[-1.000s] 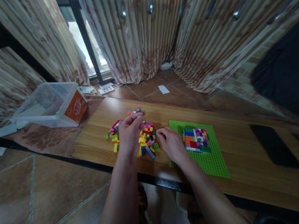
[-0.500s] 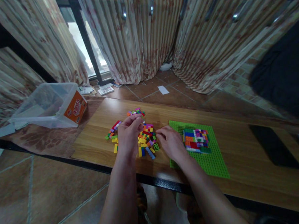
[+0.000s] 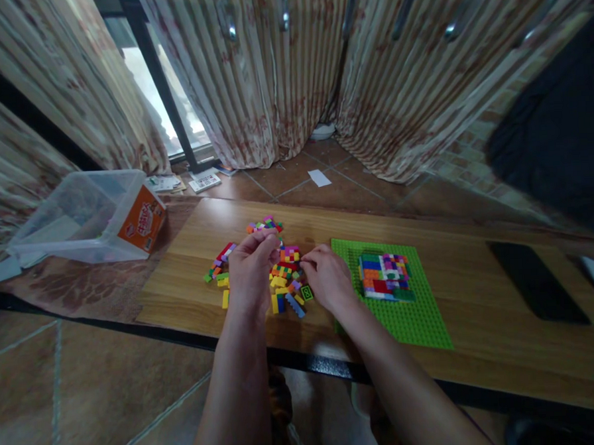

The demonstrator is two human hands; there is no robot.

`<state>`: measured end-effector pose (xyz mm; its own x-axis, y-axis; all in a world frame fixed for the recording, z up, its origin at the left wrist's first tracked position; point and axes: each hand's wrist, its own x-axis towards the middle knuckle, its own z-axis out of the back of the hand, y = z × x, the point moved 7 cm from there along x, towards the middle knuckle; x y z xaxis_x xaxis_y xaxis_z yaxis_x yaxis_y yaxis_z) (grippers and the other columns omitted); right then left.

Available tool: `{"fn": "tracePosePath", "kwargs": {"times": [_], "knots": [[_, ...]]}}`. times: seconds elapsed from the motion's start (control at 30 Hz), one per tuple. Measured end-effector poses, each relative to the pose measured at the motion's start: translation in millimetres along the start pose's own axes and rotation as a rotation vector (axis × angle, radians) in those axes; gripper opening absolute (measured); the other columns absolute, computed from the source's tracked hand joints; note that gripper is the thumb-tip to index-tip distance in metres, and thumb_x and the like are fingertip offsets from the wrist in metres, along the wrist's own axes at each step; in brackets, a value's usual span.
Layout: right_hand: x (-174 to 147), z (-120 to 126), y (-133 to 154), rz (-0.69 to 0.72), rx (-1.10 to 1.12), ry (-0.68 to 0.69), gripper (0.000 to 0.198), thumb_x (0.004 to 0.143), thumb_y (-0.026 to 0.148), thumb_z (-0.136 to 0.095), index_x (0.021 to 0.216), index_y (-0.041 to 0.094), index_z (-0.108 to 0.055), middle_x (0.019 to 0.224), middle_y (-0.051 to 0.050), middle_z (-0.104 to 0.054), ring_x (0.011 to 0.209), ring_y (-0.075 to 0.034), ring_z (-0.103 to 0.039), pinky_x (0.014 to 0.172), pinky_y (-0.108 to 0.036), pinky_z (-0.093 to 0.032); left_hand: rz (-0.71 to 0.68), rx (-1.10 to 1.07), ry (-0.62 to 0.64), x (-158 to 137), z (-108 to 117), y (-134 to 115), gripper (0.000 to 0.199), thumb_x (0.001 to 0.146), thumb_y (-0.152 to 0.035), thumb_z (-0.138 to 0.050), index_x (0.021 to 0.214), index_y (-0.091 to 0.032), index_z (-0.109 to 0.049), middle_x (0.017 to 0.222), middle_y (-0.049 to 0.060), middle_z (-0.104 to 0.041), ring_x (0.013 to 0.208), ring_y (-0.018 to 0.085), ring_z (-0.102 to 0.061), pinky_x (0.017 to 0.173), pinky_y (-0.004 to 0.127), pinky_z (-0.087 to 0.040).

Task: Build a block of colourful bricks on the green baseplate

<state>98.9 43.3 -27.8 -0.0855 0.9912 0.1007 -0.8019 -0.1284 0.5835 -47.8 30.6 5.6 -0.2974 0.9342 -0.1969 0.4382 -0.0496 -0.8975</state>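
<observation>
My left hand [image 3: 249, 268] hovers over the left part of a pile of toy building bricks [image 3: 282, 272], thumb and fingers pinched together. Whatever sits in that pinch is too small to make out. At the pile's right edge is my right hand [image 3: 328, 277], its fingertips also closed together beside the bricks; I cannot see what they hold. To its right lies a green studded baseplate [image 3: 422, 325]. A flat, multicoloured block of joined bricks [image 3: 385, 277] is fixed on the plate. Part of the pile is hidden behind my left hand.
A clear plastic bin [image 3: 79, 250] with an orange label stands at the left on a brown cloth [image 3: 95, 276]. A dark flat phone-like slab [image 3: 536, 283] lies on the wooden table [image 3: 459, 274] at the right. Curtains [image 3: 290, 83] hang behind.
My right hand has shifted slightly left, closer to the pile. The left hand keeps its pinch over the bricks. The whole view has shifted a little.
</observation>
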Motion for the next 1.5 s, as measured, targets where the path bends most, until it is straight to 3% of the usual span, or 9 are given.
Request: {"fn": "tracePosePath", "kwargs": {"times": [0.17, 0.3, 0.5, 0.63, 0.73, 0.93, 1.17, 1.33, 1.5], "knots": [[-1, 0, -4, 0.018, -0.022, -0.049, 0.020, 0.092, 0.019, -0.053, 0.085, 0.019, -0.071, 0.094, -0.008, -0.065, 0.088, -0.019, -0.062, 0.080, -0.031, -0.045, -0.002, -0.009, -0.003, 1, 1, 1, 0.024, 0.057, -0.026, -0.081, 0.077, -0.014, -0.072, 0.066, 0.000, -0.061, 0.055, 0.005, -0.049, 0.053, 0.018, -0.038], [-2, 12, -9, -0.004, 0.085, -0.126, 0.018, 0.092, 0.021, -0.051, 0.087, 0.018, -0.069, 0.088, -0.007, -0.069, 0.083, -0.020, -0.064, 0.077, -0.031, -0.046, 0.001, -0.020, 0.000, 1, 0, 1, 0.023, 0.058, -0.025, -0.080, 0.076, -0.013, -0.072, 0.065, 0.000, -0.060, 0.055, 0.005, -0.049, 0.053, 0.017, -0.038], [-9, 43, -17, -0.066, 0.434, -0.172, 0.017, 0.089, 0.031, -0.054, 0.087, 0.020, -0.067, 0.075, -0.002, -0.071, 0.061, -0.015, -0.065, 0.062, -0.028, -0.048, 0.006, -0.038, 0.000, 2, 0, 1, 0.028, 0.055, -0.026, -0.083, 0.077, -0.013, -0.073, 0.066, 0.000, -0.061, 0.055, 0.005, -0.050, 0.055, 0.017, -0.040], [-21, 82, -38, -0.144, 0.602, -0.336, 0.020, 0.082, 0.036, -0.062, 0.086, 0.019, -0.070, 0.074, -0.003, -0.072, 0.064, -0.016, -0.067, 0.060, -0.028, -0.052, 0.011, -0.023, 0.003, 2, -1, 0, 0.031, 0.053, -0.028, -0.085, 0.077, -0.013, -0.072, 0.067, 0.000, -0.062, 0.056, 0.005, -0.051, 0.056, 0.017, -0.041], [-36, 118, -68, -0.261, 0.576, -0.462, 0.024, 0.076, 0.037, -0.066, 0.089, 0.018, -0.073, 0.076, -0.005, -0.074, 0.063, -0.017, -0.067, 0.059, -0.029, -0.054, 0.006, -0.006, -0.001, 1, -2, -1, 0.031, 0.052, -0.028, -0.085, 0.076, -0.013, -0.072, 0.066, 0.000, -0.062, 0.056, 0.005, -0.051, 0.055, 0.017, -0.040], [-59, 168, -116, -0.359, 0.190, -0.439, 0.022, 0.076, 0.030, -0.063, 0.088, 0.018, -0.077, 0.079, -0.007, -0.076, 0.070, -0.020, -0.069, 0.067, -0.033, -0.052, 0.012, 0.027, -0.018, 4, -4, 4, 0.030, 0.052, -0.026, -0.083, 0.077, -0.013, -0.072, 0.065, -0.001, -0.063, 0.057, 0.006, -0.053, 0.058, 0.018, -0.044], [-67, 167, -136, -0.426, -0.093, -0.321, 0.010, 0.074, 0.026, -0.067, 0.075, 0.021, -0.076, 0.072, -0.004, -0.075, 0.069, -0.021, -0.068, 0.065, -0.032, -0.047, 0.015, 0.056, 0.010, 1, -14, 9, 0.030, 0.051, -0.025, -0.083, 0.076, -0.013, -0.071, 0.066, -0.001, -0.063, 0.058, 0.007, -0.055, 0.059, 0.019, -0.045], [-66, 159, -133, -0.409, -0.061, -0.279, 0.006, 0.071, 0.022, -0.069, 0.070, 0.022, -0.075, 0.068, -0.003, -0.074, 0.065, -0.020, -0.067, 0.061, -0.030, -0.045, 0.016, 0.090, 0.023, 0, -20, 11, 0.029, 0.052, -0.025, -0.081, 0.076, -0.014, -0.069, 0.065, -0.002, -0.062, 0.056, 0.007, -0.053, 0.058, 0.018, -0.044], [-67, 153, -134, -0.479, 0.009, -0.239, 0.005, 0.070, 0.021, -0.069, 0.069, 0.020, -0.075, 0.061, -0.002, -0.071, 0.058, -0.018, -0.064, 0.059, -0.030, -0.043, 0.027, 0.088, 0.011, 2, -20, 15, 0.028, 0.051, -0.022, -0.081, 0.075, -0.014, -0.069, 0.068, -0.001, -0.063, 0.058, 0.006, -0.054, 0.057, 0.017, -0.044]]}}
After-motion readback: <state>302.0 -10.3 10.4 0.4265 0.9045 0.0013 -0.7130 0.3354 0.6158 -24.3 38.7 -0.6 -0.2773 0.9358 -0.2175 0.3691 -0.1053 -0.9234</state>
